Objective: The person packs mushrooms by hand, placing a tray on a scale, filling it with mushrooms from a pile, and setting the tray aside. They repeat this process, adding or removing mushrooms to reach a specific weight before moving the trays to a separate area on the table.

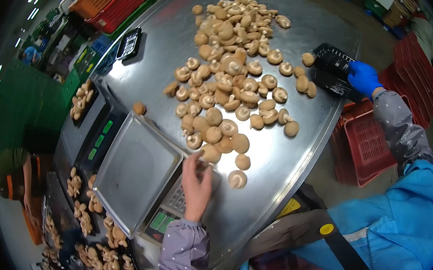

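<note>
Bare, my left hand (198, 184) is beside the scale's keypad, its fingertips at a mushroom (210, 153) on the lower left edge of the heap; whether they grip it I cannot make out. My right hand (364, 78), in a blue glove, has its fingers closed on a black tray (334, 59) at the table's right edge, where several black trays lie. A large heap of brown mushrooms (233, 88) spreads over the metal table (166, 56). The scale (138, 169) has a bare metal pan, with one mushroom (139, 109) next to its upper corner.
Filled mushroom trays (100, 263) stand at the lower left, another (82, 100) beyond a second scale. A single black tray (129, 44) lies at the table's far edge. Red crates (368, 145) are below at right. Another person's arm (27, 186) shows at far left.
</note>
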`<state>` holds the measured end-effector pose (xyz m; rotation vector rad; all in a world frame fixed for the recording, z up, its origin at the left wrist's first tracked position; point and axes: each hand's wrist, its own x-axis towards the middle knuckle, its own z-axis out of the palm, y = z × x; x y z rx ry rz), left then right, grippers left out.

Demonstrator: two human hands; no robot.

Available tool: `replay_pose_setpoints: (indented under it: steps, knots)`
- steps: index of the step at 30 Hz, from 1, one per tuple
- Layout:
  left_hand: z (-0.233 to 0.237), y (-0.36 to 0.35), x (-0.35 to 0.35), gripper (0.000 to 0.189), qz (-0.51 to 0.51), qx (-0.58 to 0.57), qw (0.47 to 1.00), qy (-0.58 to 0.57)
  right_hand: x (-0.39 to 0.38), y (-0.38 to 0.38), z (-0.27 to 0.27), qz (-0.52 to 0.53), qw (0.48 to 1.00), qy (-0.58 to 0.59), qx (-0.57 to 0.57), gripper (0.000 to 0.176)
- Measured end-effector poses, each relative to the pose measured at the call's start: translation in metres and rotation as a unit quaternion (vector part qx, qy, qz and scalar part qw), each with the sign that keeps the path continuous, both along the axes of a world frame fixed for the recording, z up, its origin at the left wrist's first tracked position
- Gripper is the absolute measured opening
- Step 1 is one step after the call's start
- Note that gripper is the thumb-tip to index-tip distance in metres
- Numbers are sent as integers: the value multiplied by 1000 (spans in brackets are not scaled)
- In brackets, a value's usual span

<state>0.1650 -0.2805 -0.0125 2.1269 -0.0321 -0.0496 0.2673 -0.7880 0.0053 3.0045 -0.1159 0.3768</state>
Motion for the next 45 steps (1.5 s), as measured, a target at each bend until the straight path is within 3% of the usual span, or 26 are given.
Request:
replay_pose_setpoints:
  steps: [2,4,6,8,9,10,11,12,14,18,19,20,22,24,26,28,30,31,33,34,36,38,40,42,44,45]
  knots:
    - [-8,14,-24,35,-12,-22,999,23,0,25,20,42,996,-20,73,16]
    - [-6,20,-49,33,5,-237,952,193,-10,78,36,170,961,-77,202,11]
    - [7,26,-68,39,12,-302,921,247,-35,136,51,237,929,54,279,9]
    - [23,29,-85,46,8,-453,810,373,-63,180,42,378,891,127,216,10]
    - [25,31,-95,46,10,-455,809,371,-84,204,46,419,856,199,228,13]
    - [25,33,-106,48,-9,-526,740,418,-101,221,37,452,839,272,134,18]
    - [24,34,-116,49,-28,-591,662,460,-117,231,25,495,806,299,125,19]
    - [20,32,-123,49,-28,-592,661,460,-132,239,15,535,771,325,116,21]
    - [6,21,-134,47,13,-608,599,521,-152,254,7,549,736,381,106,21]
    - [-33,-8,-115,30,147,-605,590,514,-147,255,-16,548,739,387,72,20]
    - [-44,-9,-101,28,177,-625,555,519,-137,248,-23,552,762,324,102,19]
    - [-52,-15,-86,28,175,-625,555,520,-127,242,-26,553,780,260,132,18]
    - [-63,-34,-56,30,179,-632,589,471,-97,231,-32,515,810,273,66,21]
    - [-67,-54,-14,28,237,-608,622,432,-58,214,-46,528,816,216,91,20]
    - [-73,-66,25,26,225,-619,636,402,-24,210,-35,484,848,196,93,16]
    - [-94,-64,65,25,204,-623,642,396,14,208,-21,424,863,197,193,20]
    - [-95,-70,92,25,191,-606,668,387,61,200,-22,406,872,98,256,29]
    - [-94,-74,103,25,180,-588,690,381,85,197,-26,349,869,111,332,38]
    - [-93,-83,118,25,175,-582,707,362,140,194,-36,322,883,74,333,51]
    - [-92,-89,125,26,171,-577,720,346,162,196,-40,323,882,68,337,51]
    - [-97,-96,140,27,162,-564,734,341,196,206,-51,242,818,160,497,56]
    - [-101,-100,152,28,169,-558,751,310,210,218,-74,255,805,201,498,63]
    - [-103,-99,160,28,164,-544,766,300,200,230,-80,215,853,174,443,72]
    - [-102,-98,159,27,167,-508,788,306,191,225,-71,232,837,234,437,69]
    - [-97,-101,150,26,172,-491,802,295,167,221,-56,260,781,264,503,59]
    - [-94,-102,146,25,173,-474,816,281,159,222,-55,315,790,270,451,59]
